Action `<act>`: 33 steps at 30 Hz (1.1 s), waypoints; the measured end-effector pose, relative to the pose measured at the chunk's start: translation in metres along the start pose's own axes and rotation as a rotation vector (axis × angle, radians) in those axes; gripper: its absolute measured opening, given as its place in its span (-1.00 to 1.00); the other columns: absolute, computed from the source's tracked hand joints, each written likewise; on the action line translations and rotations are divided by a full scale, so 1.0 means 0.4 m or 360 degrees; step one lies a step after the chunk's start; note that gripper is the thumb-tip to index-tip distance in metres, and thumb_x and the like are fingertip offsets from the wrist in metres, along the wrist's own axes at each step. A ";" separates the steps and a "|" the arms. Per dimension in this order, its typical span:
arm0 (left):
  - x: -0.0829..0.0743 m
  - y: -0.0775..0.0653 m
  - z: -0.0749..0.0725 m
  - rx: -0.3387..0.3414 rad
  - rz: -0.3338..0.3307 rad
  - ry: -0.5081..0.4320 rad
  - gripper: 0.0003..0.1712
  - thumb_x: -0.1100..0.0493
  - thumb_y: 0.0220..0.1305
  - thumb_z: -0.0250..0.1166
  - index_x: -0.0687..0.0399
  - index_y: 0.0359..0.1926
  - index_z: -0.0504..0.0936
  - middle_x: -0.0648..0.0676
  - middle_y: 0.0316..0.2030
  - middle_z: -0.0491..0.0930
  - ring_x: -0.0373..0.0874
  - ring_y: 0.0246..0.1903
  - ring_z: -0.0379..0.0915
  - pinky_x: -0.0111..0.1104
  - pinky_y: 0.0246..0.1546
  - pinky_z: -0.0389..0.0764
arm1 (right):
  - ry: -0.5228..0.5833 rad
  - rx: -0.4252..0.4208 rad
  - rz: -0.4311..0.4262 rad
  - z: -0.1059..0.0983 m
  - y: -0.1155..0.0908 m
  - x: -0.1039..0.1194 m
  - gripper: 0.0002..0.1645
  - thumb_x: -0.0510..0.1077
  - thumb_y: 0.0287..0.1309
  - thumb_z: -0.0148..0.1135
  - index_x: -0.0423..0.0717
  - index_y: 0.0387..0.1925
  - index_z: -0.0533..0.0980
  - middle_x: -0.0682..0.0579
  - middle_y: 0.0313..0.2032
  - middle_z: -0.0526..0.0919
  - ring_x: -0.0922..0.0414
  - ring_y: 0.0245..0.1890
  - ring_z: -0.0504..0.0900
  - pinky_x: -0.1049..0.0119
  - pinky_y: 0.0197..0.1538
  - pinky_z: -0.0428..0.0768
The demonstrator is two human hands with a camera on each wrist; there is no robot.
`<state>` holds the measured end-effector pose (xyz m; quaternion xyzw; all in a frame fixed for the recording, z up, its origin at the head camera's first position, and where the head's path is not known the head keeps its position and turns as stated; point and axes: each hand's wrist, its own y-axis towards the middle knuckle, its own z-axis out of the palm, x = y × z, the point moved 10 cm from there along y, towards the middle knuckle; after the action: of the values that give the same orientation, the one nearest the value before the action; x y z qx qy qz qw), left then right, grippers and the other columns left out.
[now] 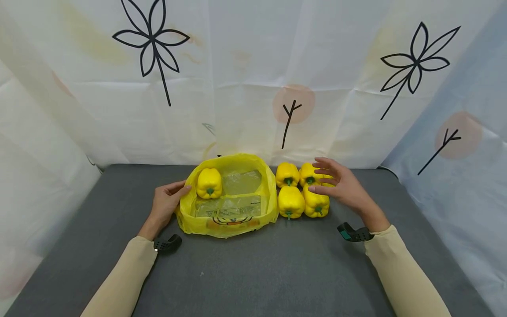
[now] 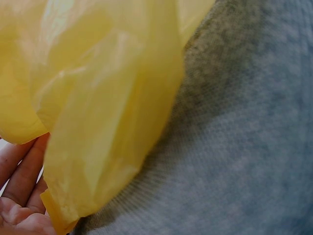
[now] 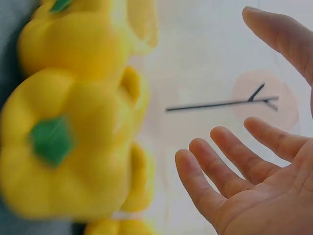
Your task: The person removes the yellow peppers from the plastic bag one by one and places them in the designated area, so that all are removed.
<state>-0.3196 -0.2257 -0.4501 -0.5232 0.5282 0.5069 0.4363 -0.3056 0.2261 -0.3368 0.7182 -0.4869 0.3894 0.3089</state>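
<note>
A yellow plastic bag (image 1: 227,225) stands with its mouth wide, and one yellow bell pepper (image 1: 209,183) sits inside at the left. At the bag's left rim, my left hand (image 1: 165,203) holds the plastic; in the left wrist view the bag (image 2: 102,122) partly hides its fingers (image 2: 24,178). Right of the bag, several yellow bell peppers (image 1: 291,202) stand close together with green stems. My right hand (image 1: 342,185) hovers over their right side, fingers spread and holding nothing, partly covering a pepper behind. The right wrist view shows a nearby pepper (image 3: 73,147) beside the fingers.
The dark grey table (image 1: 253,273) stretches in front of the bag and peppers. A pale fabric wall (image 1: 245,119) with drawn plants rises directly behind them, and similar fabric closes both sides.
</note>
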 end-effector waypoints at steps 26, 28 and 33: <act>0.000 0.001 -0.004 -0.0002 0.0009 0.0003 -0.41 0.06 0.42 0.34 0.42 0.27 0.53 -0.19 -0.13 0.67 -0.35 -0.16 0.63 -0.48 -0.16 0.68 | 0.0446 0.0381 -0.0214 0.333 0.296 0.183 -0.24 -0.18 0.28 0.40 -0.12 0.44 0.34 -0.25 0.35 0.39 -0.23 0.35 0.36 -0.06 0.31 0.46; 0.000 0.001 -0.004 -0.0006 0.0002 -0.0008 -0.42 0.08 0.43 0.33 0.43 0.27 0.53 -0.17 -0.12 0.67 -0.34 -0.16 0.64 -0.47 -0.17 0.68 | 0.0433 0.0391 -0.0190 0.362 0.315 0.178 -0.23 -0.17 0.27 0.41 -0.15 0.45 0.33 -0.24 0.35 0.39 -0.21 0.35 0.37 -0.03 0.30 0.48; 0.000 0.000 -0.004 -0.0026 -0.0022 -0.0015 -0.46 0.11 0.42 0.34 0.40 0.26 0.56 0.00 -0.03 0.69 -0.35 -0.16 0.63 -0.49 -0.16 0.67 | 0.0405 0.0409 -0.0112 0.423 0.352 0.163 -0.20 -0.13 0.26 0.43 -0.19 0.45 0.32 -0.18 0.33 0.42 -0.16 0.33 0.41 0.01 0.27 0.51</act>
<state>-0.3192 -0.2274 -0.4498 -0.5280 0.5184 0.5105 0.4380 -0.3796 0.0097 -0.3573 0.7134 -0.3645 0.5251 0.2871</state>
